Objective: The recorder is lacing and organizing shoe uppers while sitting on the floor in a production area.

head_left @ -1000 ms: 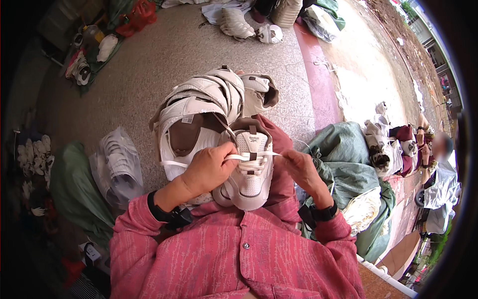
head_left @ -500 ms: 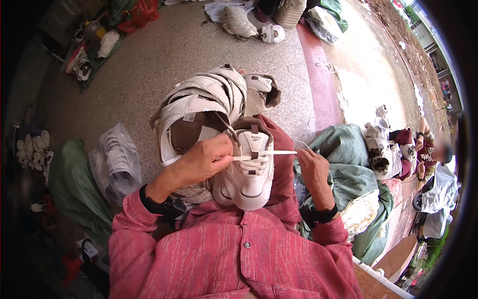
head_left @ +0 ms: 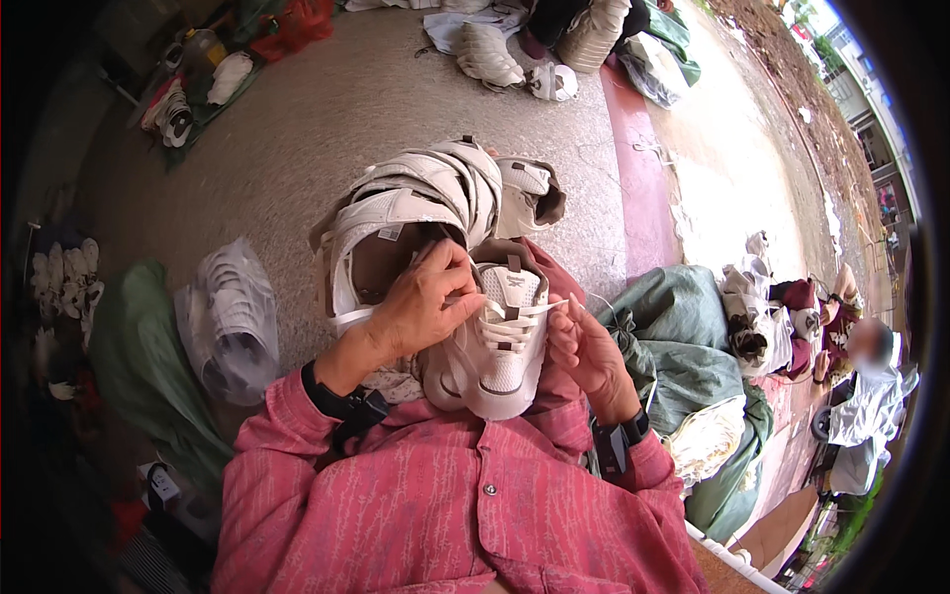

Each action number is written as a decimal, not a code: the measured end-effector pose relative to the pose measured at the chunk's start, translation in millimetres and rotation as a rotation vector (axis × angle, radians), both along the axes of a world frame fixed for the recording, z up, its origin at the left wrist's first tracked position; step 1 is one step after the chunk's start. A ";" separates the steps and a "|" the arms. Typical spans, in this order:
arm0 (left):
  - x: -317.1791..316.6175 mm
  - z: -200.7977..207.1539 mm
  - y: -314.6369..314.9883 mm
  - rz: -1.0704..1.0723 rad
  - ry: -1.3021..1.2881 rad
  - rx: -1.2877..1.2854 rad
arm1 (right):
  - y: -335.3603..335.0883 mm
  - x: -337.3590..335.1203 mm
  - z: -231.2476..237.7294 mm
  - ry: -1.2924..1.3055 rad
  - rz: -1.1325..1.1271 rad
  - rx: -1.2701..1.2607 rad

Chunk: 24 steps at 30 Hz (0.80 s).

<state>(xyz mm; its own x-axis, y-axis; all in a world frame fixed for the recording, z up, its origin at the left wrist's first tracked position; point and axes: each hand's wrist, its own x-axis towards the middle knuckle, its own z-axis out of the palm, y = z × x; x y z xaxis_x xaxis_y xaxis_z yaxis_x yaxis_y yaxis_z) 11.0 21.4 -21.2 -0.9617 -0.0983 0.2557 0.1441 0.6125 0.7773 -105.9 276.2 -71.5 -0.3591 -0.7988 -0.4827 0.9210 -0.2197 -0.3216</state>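
A cream sneaker (head_left: 510, 371) with brown lining stands on my lap, toe toward me, beside a second sneaker partly hidden behind it. White shoelace (head_left: 532, 311) crosses its tongue in the upper eyelets. My right hand (head_left: 592, 358), at the sneaker's right side, pinches one lace end between thumb and fingers, palm partly turned up. Over the left side, my left hand (head_left: 421, 305) is closed with its thumb against bent fingers at the lace. Beyond the hands lies a stack of nested cream shoe uppers (head_left: 426, 188), and another sneaker (head_left: 529, 193) is right of it.
A clear bag of white shoe parts (head_left: 233, 322) and green cloth (head_left: 148, 366) lie left. Green sacks (head_left: 683, 337) and a cream bundle (head_left: 708, 436) stand at my right. Another person sits far right near more shoes; white shoe pieces (head_left: 490, 57) lie ahead.
My hands have come closer together, the right moving left and turning its palm up. The lace, stretched straight across the shoe before, now runs shorter between them, lower on the tongue.
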 end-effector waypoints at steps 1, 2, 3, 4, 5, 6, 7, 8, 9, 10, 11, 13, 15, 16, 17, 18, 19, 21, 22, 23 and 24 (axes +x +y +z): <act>-0.9 -1.5 -2.6 -0.019 0.054 -0.023 | -3.1 -1.1 -2.1 -0.051 -0.072 -0.120; -1.4 -1.2 -4.9 -0.012 0.055 -0.023 | -6.8 -0.6 -1.2 -0.007 -0.111 -0.106; -1.4 -0.3 -7.1 -0.077 0.005 -0.025 | -10.0 1.1 1.3 -0.006 -0.104 -0.106; -1.5 0.4 -9.6 -0.142 -0.046 -0.027 | -12.8 3.5 4.7 0.044 -0.132 -0.109; -0.8 1.1 -13.3 -0.133 -0.046 -0.025 | -13.4 5.9 7.3 0.093 -0.156 -0.113; -0.1 1.6 -19.3 -0.184 -0.073 -0.014 | -13.6 7.3 8.1 0.113 -0.181 -0.067; 1.2 2.2 -23.0 -0.235 -0.099 -0.003 | -10.3 7.4 5.9 0.111 -0.172 -0.066; 2.6 3.3 -24.1 -0.228 -0.097 0.001 | -3.6 5.1 2.8 0.168 -0.210 -0.057; 3.1 4.6 -25.4 -0.238 -0.101 0.020 | 3.2 1.7 -1.9 0.223 -0.250 -0.052; 4.0 6.4 -26.4 -0.248 -0.105 0.039 | 10.0 -1.2 -6.4 0.183 -0.256 -0.077; 5.7 7.7 -23.9 -0.247 -0.107 0.040 | 15.9 -2.1 -7.0 0.182 -0.255 -0.076; 15.6 14.8 -11.8 -0.067 0.050 -0.080 | 25.3 -4.4 -5.1 0.105 -0.315 -0.055; 32.2 36.3 -3.0 0.064 0.117 -0.142 | 41.9 -11.8 -0.9 0.112 -0.456 -0.003; 40.5 41.6 -0.1 0.195 0.189 -0.201 | 56.6 -19.2 -2.9 0.091 -0.497 -0.039; 50.6 42.5 -0.7 0.183 0.191 -0.202 | 72.1 -26.0 -3.2 0.074 -0.540 -0.079; 63.5 42.8 -4.2 0.087 -0.038 0.063 | 85.8 -31.9 -4.5 0.086 -0.581 -0.095; 75.2 42.7 -6.5 -0.012 -0.269 0.325 | 99.4 -36.7 -5.7 0.099 -0.624 -0.111; 86.9 8.7 -6.7 -0.137 -0.422 0.728 | 114.4 -42.2 -2.7 0.113 -0.661 -0.178; 84.6 2.9 -7.9 -0.159 -0.530 0.948 | 118.6 -40.3 -0.4 0.143 -0.657 -0.193; 81.3 -2.6 -8.5 -0.182 -0.638 1.169 | 122.3 -38.2 1.9 0.175 -0.655 -0.207; 76.9 -8.4 -6.2 -0.152 -0.579 1.245 | 125.2 -36.2 2.0 0.177 -0.659 -0.210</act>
<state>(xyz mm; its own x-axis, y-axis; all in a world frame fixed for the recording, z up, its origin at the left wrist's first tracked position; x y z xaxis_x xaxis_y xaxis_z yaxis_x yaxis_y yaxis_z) 87.9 15.2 -29.6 -0.9213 0.1496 -0.3589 -0.3824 -0.5159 0.7666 -142.1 401.4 -69.5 -0.8581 -0.4582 -0.2318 0.5129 -0.7865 -0.3440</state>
